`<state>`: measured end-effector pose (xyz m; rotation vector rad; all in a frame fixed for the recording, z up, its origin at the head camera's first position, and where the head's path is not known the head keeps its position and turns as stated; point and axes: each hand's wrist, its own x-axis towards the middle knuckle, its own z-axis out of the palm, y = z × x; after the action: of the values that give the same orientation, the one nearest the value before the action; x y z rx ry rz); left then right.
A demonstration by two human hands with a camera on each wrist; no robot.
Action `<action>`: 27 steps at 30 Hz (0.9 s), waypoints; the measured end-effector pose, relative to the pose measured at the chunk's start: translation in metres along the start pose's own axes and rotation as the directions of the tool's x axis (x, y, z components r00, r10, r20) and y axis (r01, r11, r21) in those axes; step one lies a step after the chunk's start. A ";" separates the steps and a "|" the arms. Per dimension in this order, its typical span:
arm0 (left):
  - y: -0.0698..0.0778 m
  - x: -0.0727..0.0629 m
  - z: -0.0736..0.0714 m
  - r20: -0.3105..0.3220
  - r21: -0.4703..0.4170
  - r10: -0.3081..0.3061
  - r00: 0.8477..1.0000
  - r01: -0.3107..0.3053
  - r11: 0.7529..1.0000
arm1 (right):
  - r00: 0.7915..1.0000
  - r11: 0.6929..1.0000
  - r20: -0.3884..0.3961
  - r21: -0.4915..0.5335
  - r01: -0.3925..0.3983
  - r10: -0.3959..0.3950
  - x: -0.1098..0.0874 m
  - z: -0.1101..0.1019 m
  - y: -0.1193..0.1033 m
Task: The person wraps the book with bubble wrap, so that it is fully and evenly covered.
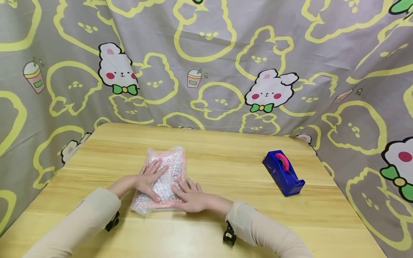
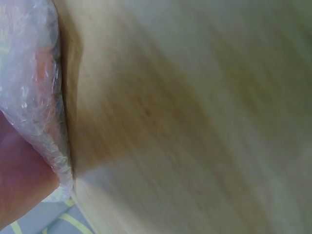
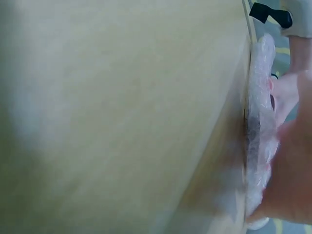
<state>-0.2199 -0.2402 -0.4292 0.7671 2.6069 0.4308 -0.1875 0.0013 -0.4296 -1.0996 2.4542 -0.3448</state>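
A flat rectangular item in bubble wrap point(image 1: 167, 184), with a pink-orange border showing through, lies on the wooden table. My left hand point(image 1: 150, 179) rests on its left part, fingers spread and fairly straight. On its lower right side lies my right hand point(image 1: 192, 196), fingers extended over the edge. In the left wrist view the wrapped edge point(image 2: 46, 92) shows beside part of the left hand point(image 2: 22, 175). The right wrist view shows the package point(image 3: 261, 122) side-on, with the right hand point(image 3: 292, 175) against it. What the wrap encloses is blurred by the plastic.
A blue tape dispenser point(image 1: 283, 173) with a pink roll stands to the right on the wooden table point(image 1: 226, 154). Behind the table and at its sides hangs a grey patterned curtain point(image 1: 219, 46). Each wrist carries a black camera mount point(image 1: 229, 234).
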 end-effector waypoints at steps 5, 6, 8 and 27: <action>-0.001 0.000 0.001 0.007 0.017 0.002 1.000 -0.002 1.000 | 0.999 0.998 -0.017 -0.051 -0.031 0.030 0.007 0.001 -0.005; -0.001 0.000 0.001 0.008 0.020 0.004 1.000 -0.004 1.000 | 0.999 0.997 -0.013 -0.061 -0.043 0.042 0.008 0.001 -0.006; 0.000 0.001 0.001 0.004 0.017 0.007 1.000 -0.007 1.000 | 0.998 0.995 -0.003 -0.083 -0.061 0.061 0.010 0.000 -0.008; 0.002 0.000 0.001 -0.011 0.038 0.008 1.000 -0.007 0.999 | 0.988 0.971 0.040 -0.196 -0.138 0.149 0.011 0.009 -0.015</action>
<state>-0.2189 -0.2382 -0.4293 0.7895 2.6307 0.3895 -0.1800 -0.0175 -0.4345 -0.9839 2.5415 -0.0317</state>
